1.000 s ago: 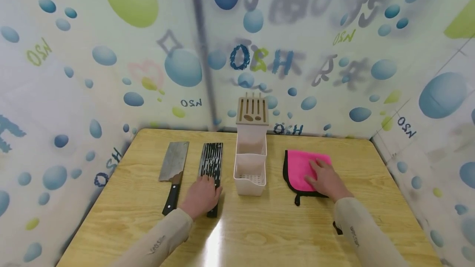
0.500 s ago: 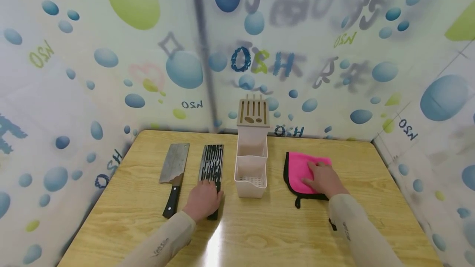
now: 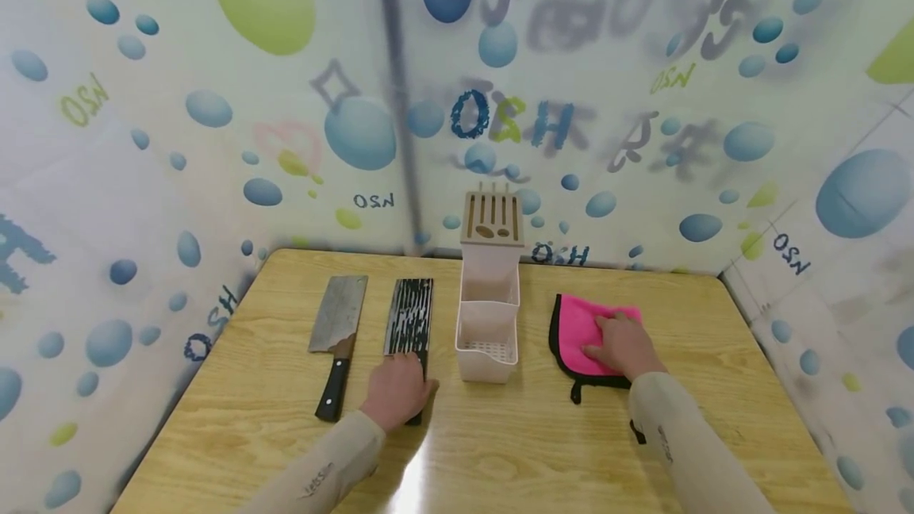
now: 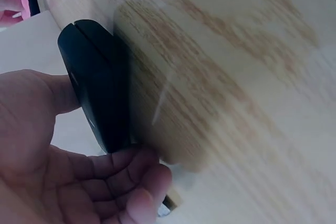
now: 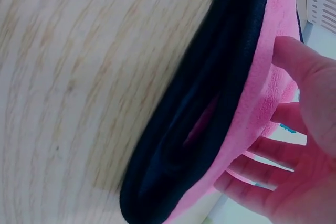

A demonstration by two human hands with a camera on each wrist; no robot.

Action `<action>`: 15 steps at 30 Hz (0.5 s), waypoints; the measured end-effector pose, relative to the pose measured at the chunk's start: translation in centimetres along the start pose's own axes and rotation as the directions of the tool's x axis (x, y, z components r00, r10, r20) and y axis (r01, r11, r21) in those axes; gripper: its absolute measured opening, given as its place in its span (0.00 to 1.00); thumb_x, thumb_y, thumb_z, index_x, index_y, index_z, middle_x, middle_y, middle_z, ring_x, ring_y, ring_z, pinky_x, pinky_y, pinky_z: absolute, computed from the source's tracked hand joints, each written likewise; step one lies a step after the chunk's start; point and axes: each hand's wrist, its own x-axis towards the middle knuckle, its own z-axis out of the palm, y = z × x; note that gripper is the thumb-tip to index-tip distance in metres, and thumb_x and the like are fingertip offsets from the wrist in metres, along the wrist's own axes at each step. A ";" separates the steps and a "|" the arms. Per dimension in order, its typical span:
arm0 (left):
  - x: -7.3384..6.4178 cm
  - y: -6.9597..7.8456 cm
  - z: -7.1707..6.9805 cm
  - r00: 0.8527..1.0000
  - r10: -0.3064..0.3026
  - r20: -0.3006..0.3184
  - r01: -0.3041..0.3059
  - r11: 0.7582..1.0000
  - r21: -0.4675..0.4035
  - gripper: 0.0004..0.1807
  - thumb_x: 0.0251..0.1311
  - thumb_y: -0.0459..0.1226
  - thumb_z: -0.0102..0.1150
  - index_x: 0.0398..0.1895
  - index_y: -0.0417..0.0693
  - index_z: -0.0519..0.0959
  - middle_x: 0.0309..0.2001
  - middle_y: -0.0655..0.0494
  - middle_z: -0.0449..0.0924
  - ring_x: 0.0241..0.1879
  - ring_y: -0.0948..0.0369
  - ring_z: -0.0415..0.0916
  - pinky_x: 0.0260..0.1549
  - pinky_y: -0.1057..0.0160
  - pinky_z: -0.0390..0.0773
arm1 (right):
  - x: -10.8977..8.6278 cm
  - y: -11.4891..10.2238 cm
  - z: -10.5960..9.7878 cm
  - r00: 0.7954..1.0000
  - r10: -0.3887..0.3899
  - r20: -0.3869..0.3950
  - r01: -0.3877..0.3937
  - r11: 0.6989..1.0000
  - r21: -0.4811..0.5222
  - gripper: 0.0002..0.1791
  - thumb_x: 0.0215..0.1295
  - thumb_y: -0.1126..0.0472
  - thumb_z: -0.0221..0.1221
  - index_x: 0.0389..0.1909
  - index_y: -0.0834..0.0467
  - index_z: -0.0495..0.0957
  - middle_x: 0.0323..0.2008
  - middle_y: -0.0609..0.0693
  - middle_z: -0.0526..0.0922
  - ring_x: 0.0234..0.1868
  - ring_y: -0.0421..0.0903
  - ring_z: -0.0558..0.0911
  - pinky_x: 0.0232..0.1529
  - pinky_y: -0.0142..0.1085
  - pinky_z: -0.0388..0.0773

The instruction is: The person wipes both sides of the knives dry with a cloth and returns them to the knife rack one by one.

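In the head view my left hand (image 3: 397, 392) lies over the black handle of a kitchen knife with a black-and-silver streaked blade (image 3: 409, 316). The left wrist view shows thumb and fingers on opposite sides of that handle (image 4: 97, 82), gripping it. My right hand (image 3: 627, 346) rests on a folded pink cloth with black edging (image 3: 580, 335). Seen from the right wrist, its fingers are spread and fairly straight, with fingertips touching the pink cloth (image 5: 252, 114). A second, plain-bladed cleaver (image 3: 341, 312) with a riveted black handle lies left of my left hand.
A light plastic knife holder (image 3: 487, 335) with a slotted brown top stands between my hands. Beneath my right sleeve, a small black piece (image 3: 638, 431) pokes out on the wooden table (image 3: 514, 450). A patterned wall (image 3: 428, 220) closes the table's back edge.
My left hand has slid slightly down onto the streaked knife's handle and closed around it. My right hand stays on the cloth, its forearm shifted slightly left. The whole view has drifted slightly.
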 end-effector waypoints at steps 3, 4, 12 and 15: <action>0.1 0.1 0.2 1.000 -0.010 0.002 0.010 1.000 -0.010 0.25 0.59 0.50 0.71 0.26 0.35 0.77 0.21 0.46 0.76 0.19 0.52 0.79 0.15 0.53 0.79 | 0.0 -0.1 0.0 1.000 -0.002 -0.002 0.002 1.000 -0.005 0.35 0.65 0.49 0.68 0.61 0.73 0.76 0.54 0.72 0.80 0.60 0.68 0.75 0.62 0.60 0.75; 0.1 0.1 0.2 1.000 -0.013 0.008 0.013 1.000 -0.021 0.24 0.60 0.48 0.70 0.26 0.35 0.76 0.21 0.47 0.76 0.19 0.52 0.79 0.16 0.53 0.79 | 0.0 -0.1 -0.1 1.000 -0.007 -0.004 0.007 1.000 -0.010 0.34 0.65 0.49 0.68 0.59 0.73 0.77 0.52 0.70 0.81 0.59 0.68 0.76 0.61 0.59 0.76; 0.6 -0.7 0.5 0.995 -0.046 0.087 0.062 0.979 -0.192 0.14 0.62 0.38 0.63 0.26 0.35 0.76 0.23 0.46 0.76 0.23 0.50 0.79 0.23 0.49 0.82 | -0.1 -0.7 -0.3 1.000 -0.011 -0.019 0.012 1.000 0.025 0.22 0.64 0.54 0.67 0.46 0.70 0.81 0.38 0.62 0.82 0.45 0.60 0.79 0.50 0.55 0.80; 0.6 -0.9 0.5 0.994 -0.055 0.097 0.076 0.970 -0.231 0.13 0.62 0.37 0.62 0.28 0.35 0.76 0.24 0.45 0.77 0.24 0.49 0.79 0.24 0.48 0.81 | -0.2 -0.9 -0.3 1.000 0.012 -0.009 -0.012 0.999 0.042 0.20 0.63 0.55 0.67 0.43 0.69 0.81 0.37 0.62 0.81 0.41 0.57 0.77 0.46 0.53 0.81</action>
